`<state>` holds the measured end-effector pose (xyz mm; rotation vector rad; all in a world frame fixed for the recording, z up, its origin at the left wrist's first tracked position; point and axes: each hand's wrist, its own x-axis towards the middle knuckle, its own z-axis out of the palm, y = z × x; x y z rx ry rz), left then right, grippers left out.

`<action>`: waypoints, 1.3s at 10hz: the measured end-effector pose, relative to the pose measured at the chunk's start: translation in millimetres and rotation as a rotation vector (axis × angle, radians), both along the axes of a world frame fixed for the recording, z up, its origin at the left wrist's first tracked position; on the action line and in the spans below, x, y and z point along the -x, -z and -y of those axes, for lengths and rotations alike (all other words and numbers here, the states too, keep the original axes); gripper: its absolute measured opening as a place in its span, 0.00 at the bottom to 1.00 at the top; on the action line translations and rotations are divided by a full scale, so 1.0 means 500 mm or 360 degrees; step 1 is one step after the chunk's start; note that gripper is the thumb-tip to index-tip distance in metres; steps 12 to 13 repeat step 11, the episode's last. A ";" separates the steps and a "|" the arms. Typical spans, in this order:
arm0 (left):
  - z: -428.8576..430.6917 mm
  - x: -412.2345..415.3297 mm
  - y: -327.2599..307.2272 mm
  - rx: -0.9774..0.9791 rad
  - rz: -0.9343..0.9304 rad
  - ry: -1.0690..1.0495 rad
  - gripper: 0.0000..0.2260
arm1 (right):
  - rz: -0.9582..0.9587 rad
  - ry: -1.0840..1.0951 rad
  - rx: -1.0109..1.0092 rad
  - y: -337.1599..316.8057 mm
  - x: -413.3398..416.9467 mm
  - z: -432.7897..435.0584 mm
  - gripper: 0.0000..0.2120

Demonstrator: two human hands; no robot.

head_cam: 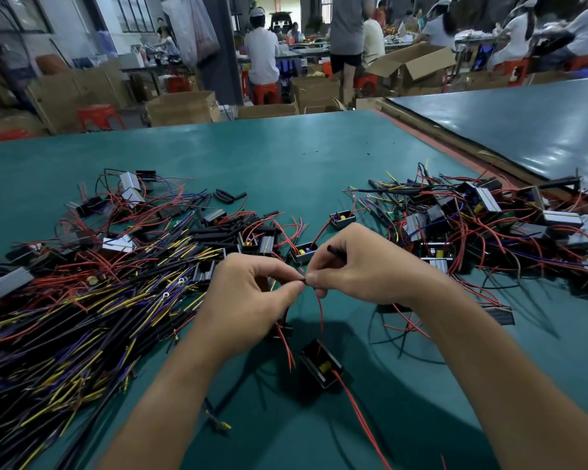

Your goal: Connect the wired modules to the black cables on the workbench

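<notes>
My left hand [255, 296] and my right hand [360, 266] meet above the green workbench [286, 157], fingertips touching. Between them they pinch the end of a red wire [320, 313]. That wire runs down to a small black wired module [320, 364], which hangs or rests just below the hands. My right hand also grips a short black cable or sleeve [335, 251] that sticks out above its fingers. A second red wire trails from the module toward the near edge.
A big heap of black cables with yellow and blue leads [75, 317] lies at the left. Wired modules with red wires [482, 225] are piled at the right. Loose black sleeves [230, 195] lie further back. People sit at far benches among cardboard boxes.
</notes>
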<state>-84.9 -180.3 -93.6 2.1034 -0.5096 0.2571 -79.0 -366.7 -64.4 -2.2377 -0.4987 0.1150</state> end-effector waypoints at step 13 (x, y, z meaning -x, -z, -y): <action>-0.003 -0.008 0.002 0.0470 -0.0395 0.0117 0.07 | 0.0188 0.0367 0.0060 0.031 -0.037 0.023 0.10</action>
